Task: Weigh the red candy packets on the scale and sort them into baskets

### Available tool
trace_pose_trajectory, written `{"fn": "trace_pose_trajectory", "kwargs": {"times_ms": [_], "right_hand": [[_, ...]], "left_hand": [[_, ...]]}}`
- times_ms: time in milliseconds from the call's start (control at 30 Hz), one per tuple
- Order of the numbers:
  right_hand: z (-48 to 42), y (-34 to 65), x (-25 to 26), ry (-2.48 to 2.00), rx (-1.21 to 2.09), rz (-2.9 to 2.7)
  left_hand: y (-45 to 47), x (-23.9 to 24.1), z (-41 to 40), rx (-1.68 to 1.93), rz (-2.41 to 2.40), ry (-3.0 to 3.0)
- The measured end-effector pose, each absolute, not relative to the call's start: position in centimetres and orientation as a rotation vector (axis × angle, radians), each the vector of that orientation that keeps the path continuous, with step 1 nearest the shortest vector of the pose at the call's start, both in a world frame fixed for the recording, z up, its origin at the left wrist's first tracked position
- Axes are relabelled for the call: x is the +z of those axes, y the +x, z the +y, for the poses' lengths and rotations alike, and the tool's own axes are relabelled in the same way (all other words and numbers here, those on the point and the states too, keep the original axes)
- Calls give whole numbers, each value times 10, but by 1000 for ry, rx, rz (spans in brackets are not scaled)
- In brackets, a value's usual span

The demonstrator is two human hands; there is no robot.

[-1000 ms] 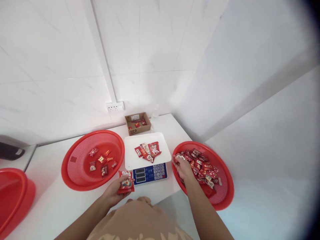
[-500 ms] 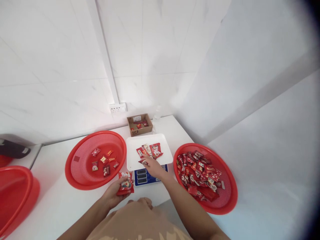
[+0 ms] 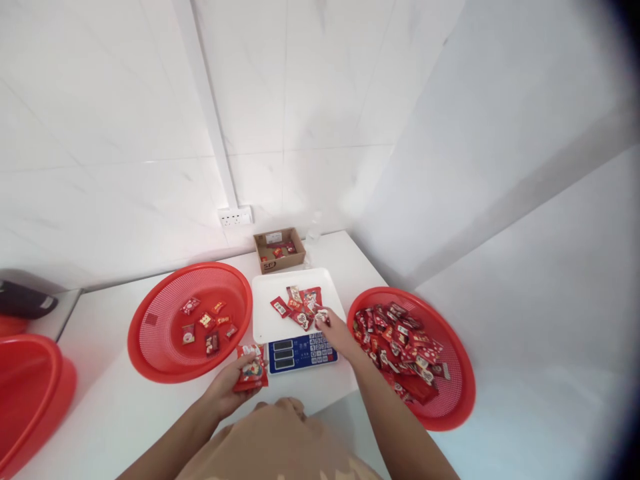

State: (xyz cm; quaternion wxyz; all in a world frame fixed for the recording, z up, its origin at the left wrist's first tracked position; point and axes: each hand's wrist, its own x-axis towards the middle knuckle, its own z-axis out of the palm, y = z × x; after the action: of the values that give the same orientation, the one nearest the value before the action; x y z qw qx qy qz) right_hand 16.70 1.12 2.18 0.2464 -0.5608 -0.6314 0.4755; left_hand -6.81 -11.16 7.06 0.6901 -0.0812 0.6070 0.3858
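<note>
At the near right corner of the white tray (image 3: 267,325), my right hand (image 3: 334,331) is closed at the fingertips on a small packet (image 3: 323,313), red with a pale patch. It sits at the edge of the loose pile (image 3: 299,305) already lying on the tray. My left hand (image 3: 227,390) is low over the counter (image 3: 110,407), just in front of the scale keypad (image 3: 320,347), and grips a bundle of packets (image 3: 253,367) between thumb and fingers.

To handle this well, I judge the pinch should stay light and high. My wrist should not lean on the tray, and each packet should lie fully inside the rim rather than hanging over the keypad side. The wrappers look slick and crinkly — thin glossy foil, flat and roughly rectangular — so they would slide over one another easily.

The tray is smooth, hard white plastic with rounded corners. To my right is a round red mesh basket (image 3: 460,400), shallow and finely perforated, heaped with the same packets. A matching left basket (image 3: 137,350) holds only a few. Behind the tray, against the tiled wall, stands a small open cardboard box (image 3: 279,250) — matte brown, with a few red pieces inside. Another red basin (image 3: 30,400) sits at the far left edge.
</note>
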Motion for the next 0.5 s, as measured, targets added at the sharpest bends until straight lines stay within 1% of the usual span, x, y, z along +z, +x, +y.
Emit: {"fn": "trace_pose_trajectory", "kwargs": {"times_ms": [133, 267, 367, 500], "right_hand": [[-1, 220, 20, -1657, 1313, -1271], [-18, 261, 18, -1789, 1245, -1035], [-28, 262, 21, -1790, 1277, -976], [-27, 230, 26, -1662, 1392, -1017]], "left_hand": [[-67, 69, -110, 854, 1345, -171], [-66, 65, -109, 834, 1345, -175], [-64, 63, -107, 822, 1347, -164], [-59, 63, -106, 801, 1339, -150]]}}
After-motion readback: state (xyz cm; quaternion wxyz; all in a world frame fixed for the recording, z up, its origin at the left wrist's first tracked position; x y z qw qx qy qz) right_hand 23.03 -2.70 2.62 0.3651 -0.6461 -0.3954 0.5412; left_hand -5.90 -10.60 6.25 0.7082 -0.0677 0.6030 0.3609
